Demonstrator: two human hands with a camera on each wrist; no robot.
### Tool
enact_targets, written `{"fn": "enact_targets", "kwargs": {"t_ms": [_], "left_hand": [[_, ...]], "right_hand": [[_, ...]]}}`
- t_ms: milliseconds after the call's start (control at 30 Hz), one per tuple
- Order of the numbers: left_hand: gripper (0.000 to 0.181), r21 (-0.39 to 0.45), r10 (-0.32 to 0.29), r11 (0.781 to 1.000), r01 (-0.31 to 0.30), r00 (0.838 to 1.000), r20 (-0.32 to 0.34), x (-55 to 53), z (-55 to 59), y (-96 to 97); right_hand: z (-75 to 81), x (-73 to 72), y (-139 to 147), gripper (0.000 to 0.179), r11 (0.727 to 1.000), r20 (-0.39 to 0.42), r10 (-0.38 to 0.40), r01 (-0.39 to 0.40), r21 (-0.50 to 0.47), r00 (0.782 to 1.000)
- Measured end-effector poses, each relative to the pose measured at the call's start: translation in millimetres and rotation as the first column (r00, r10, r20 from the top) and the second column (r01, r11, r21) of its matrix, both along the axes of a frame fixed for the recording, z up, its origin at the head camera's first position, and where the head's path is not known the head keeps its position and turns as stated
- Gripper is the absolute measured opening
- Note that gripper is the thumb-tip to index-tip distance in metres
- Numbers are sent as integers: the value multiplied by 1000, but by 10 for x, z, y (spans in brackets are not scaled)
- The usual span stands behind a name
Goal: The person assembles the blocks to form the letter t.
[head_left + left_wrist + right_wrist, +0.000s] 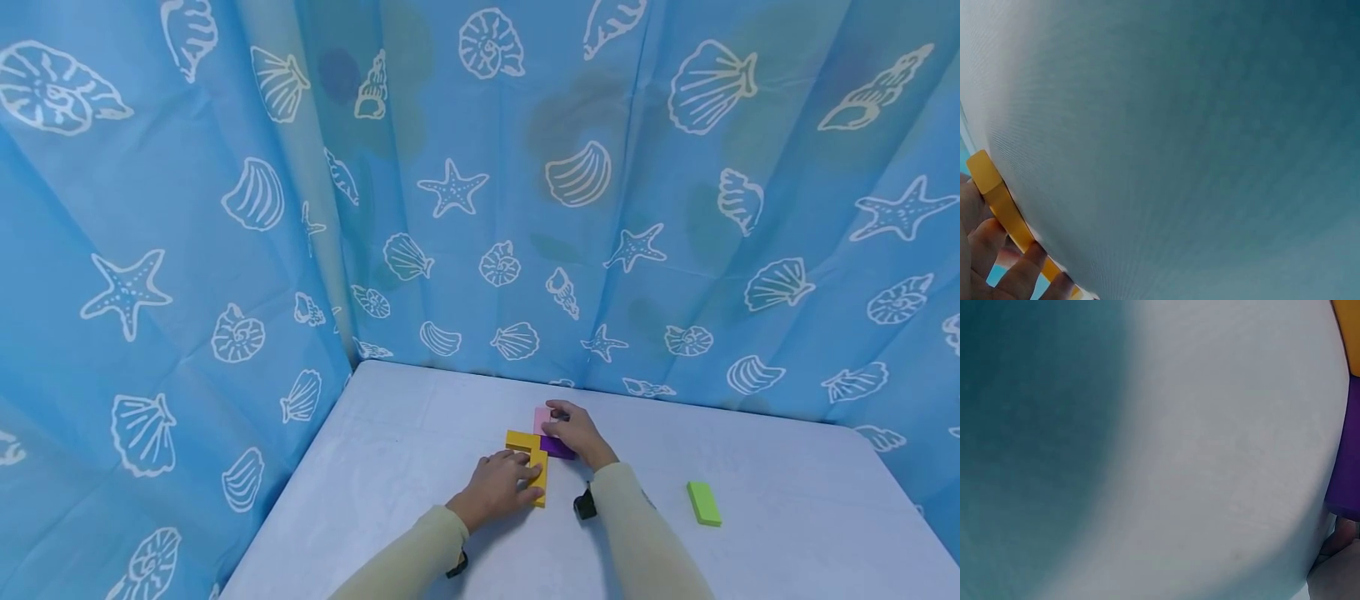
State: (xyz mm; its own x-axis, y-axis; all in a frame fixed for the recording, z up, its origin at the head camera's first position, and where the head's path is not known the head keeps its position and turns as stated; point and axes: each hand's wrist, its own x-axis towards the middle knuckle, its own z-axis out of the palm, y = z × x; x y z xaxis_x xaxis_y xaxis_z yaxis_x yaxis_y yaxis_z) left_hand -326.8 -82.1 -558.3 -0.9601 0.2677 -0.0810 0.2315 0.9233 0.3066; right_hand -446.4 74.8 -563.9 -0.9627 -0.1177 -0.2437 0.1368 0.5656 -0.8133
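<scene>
Two yellow blocks meet at a corner; the left hand (pixel 498 483) holds the long yellow block (pixel 538 458), its thumb near the closer end. In the left wrist view, bent fingers (pixel 1022 272) touch the yellow block (pixel 1007 212) along its length. Beyond it lies the other yellow block (pixel 520 439), set crosswise. A purple block (pixel 557 447) adjoins the yellow corner on the right. The right hand (pixel 577 433) pinches a pink block (pixel 542 418) behind the purple one, partly covering it. In the right wrist view, the purple block (pixel 1346 456) touches a yellow block (pixel 1350 334).
A lime green block (pixel 703 503) lies apart on the right of the white-covered table (pixel 795 500). Blue shell-print curtains (pixel 480 183) stand behind the table and on its left. A black wrist camera (pixel 585 504) hangs beside the right sleeve.
</scene>
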Motion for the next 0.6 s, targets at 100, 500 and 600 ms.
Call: {"fn": "enact_targets", "kwargs": {"t_ms": [100, 500, 600], "left_hand": [[50, 3, -5, 1000, 6, 1000, -6, 6, -1, -7], [49, -4, 0, 1000, 0, 1000, 11, -9, -8, 16], [50, -14, 6, 1000, -6, 1000, 11, -21, -21, 14]], "right_hand": [[-2, -1, -3, 58, 1000, 0, -1, 1, 0, 1000], [93, 26, 180, 65, 986, -4, 85, -84, 141, 996], [177, 46, 244, 66, 978, 2, 116, -114, 172, 993]]}}
